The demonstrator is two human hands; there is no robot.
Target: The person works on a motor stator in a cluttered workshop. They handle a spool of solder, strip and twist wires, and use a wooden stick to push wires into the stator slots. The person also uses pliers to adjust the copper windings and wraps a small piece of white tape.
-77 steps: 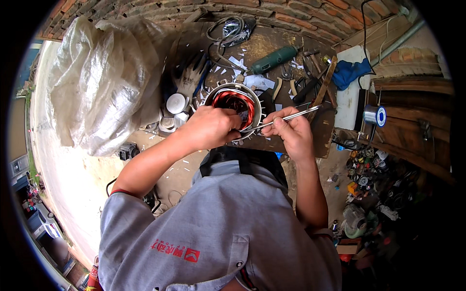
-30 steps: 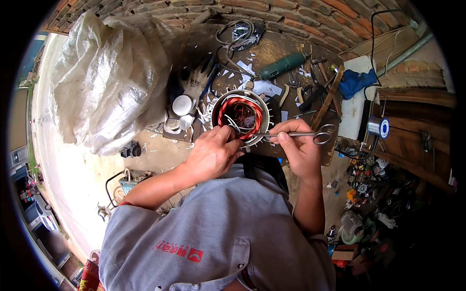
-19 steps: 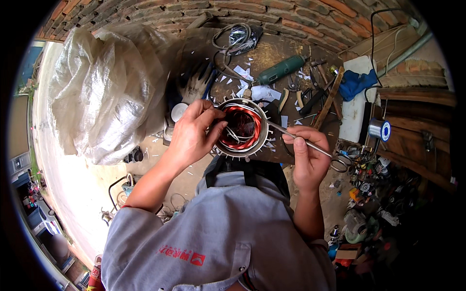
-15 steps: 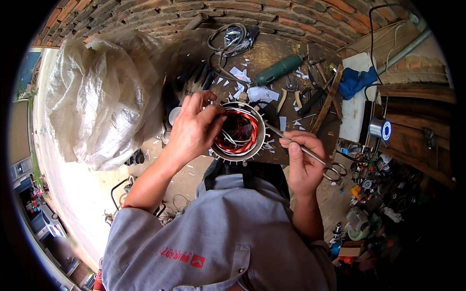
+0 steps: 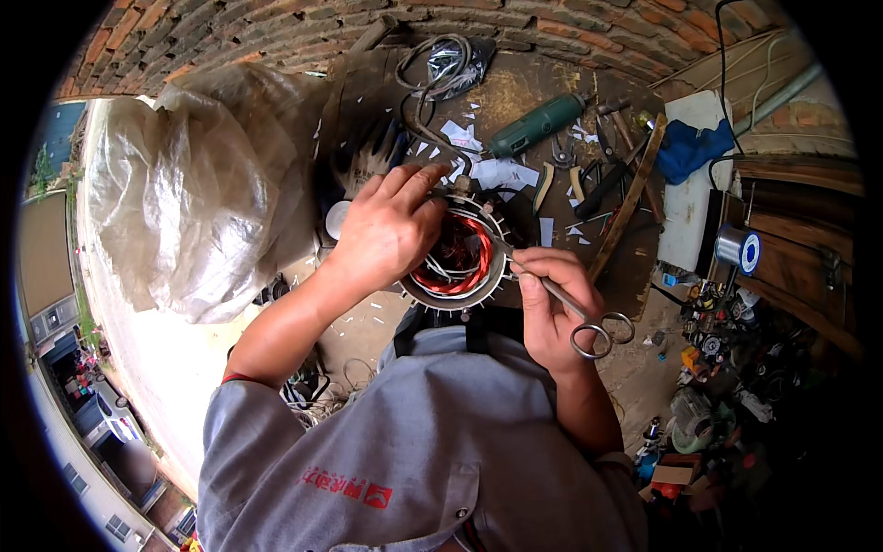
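A round motor stator (image 5: 487,287) sits at the bench's near edge, its metal ring lined with red copper windings (image 5: 478,267) and white wires. Over its upper left rim lies my left hand (image 5: 391,225), fingers bent and close together. The thumb and whatever the fingertips pinch are hidden beneath the hand. My right hand (image 5: 556,322) is closed around a pair of long, slim metal scissors (image 5: 558,294). Their finger rings stick out past the palm toward the lower right, and their tips point at the stator's right rim; whether they touch it I cannot tell.
Behind the stator lie white paper scraps (image 5: 501,173), a green cylindrical tool (image 5: 538,127), pliers (image 5: 561,152) and a wooden strip (image 5: 630,198). A glove (image 5: 372,156) and plastic sheeting (image 5: 207,202) are at left. A solder spool (image 5: 739,248) and blue cloth (image 5: 690,152) are at right.
My left hand has slid right and slightly up, now covering more of the stator's upper left. My right hand has come left with the scissors, bringing their tips nearer the windings.
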